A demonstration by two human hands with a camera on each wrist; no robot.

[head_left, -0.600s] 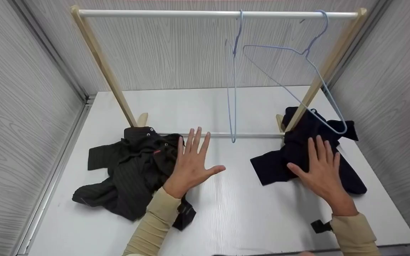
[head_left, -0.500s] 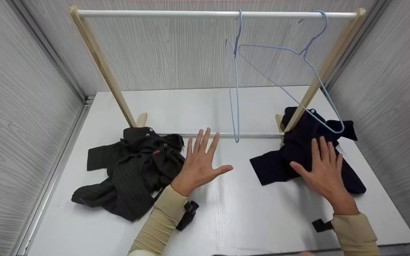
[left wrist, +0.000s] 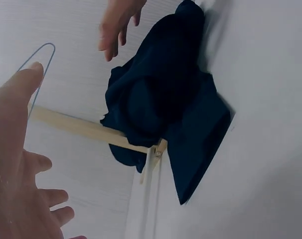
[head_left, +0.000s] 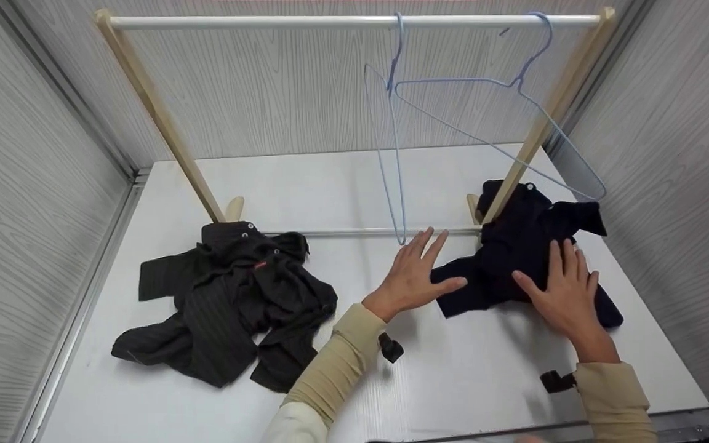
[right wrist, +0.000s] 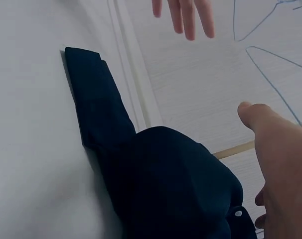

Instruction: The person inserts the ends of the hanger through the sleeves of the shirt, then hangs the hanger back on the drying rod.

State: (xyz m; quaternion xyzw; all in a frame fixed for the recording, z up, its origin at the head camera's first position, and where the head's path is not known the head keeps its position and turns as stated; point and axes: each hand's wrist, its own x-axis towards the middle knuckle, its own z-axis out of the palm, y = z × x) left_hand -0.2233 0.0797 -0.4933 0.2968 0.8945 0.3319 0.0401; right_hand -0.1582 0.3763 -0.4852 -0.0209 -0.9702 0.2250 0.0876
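A crumpled navy shirt [head_left: 514, 258] lies at the right of the table, partly around the foot of the rack. My right hand [head_left: 567, 301] is held above it with fingers spread, holding nothing. To the left of that shirt, my left hand [head_left: 413, 277] hovers with thumb and fingers stretched out, its fingertips overlapping the shirt's sleeve side in the head view. In the left wrist view the navy shirt [left wrist: 161, 89] sits apart from my left hand. A dark striped shirt [head_left: 225, 307] with a small red tag lies bunched at the left, away from both hands.
A rack with a white top bar [head_left: 256, 23] and wooden legs stands across the back. Two blue wire hangers hang on its right half, one edge-on [head_left: 396, 154] and one turned toward me [head_left: 453, 80]. Pale wood-grain walls enclose the white table [head_left: 453, 381].
My left hand has moved right, from beside the dark striped shirt toward the navy one. The right hand stays over the navy shirt. The hangers have swung a little and the head view has shifted slightly.
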